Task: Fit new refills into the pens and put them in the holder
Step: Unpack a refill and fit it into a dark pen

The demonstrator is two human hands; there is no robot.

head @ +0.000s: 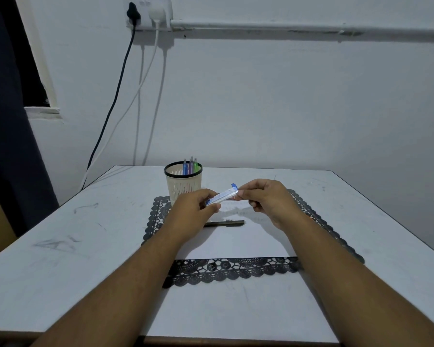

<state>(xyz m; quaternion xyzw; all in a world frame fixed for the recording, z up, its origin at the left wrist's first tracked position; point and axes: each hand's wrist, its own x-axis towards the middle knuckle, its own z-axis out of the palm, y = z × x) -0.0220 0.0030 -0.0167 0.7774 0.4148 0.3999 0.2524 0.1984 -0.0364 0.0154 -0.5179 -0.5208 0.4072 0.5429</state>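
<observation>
Both my hands hold a small clear refill case [222, 196] with a blue cap, tilted up to the right above the white sheet [238, 236]. My left hand [192, 211] pinches its lower left end, and my right hand [267, 200] grips the capped upper end. A dark pen [224, 223] lies flat on the sheet just below the case. Behind my left hand stands a cream slotted holder [183, 182] with a black rim, containing three pens [190, 166] in blue, purple and green.
A black lace-edged mat [232, 270] lies under the white sheet on a white table [60, 246]. Black and white cables [115, 101] hang from a wall socket down behind the table's far left corner.
</observation>
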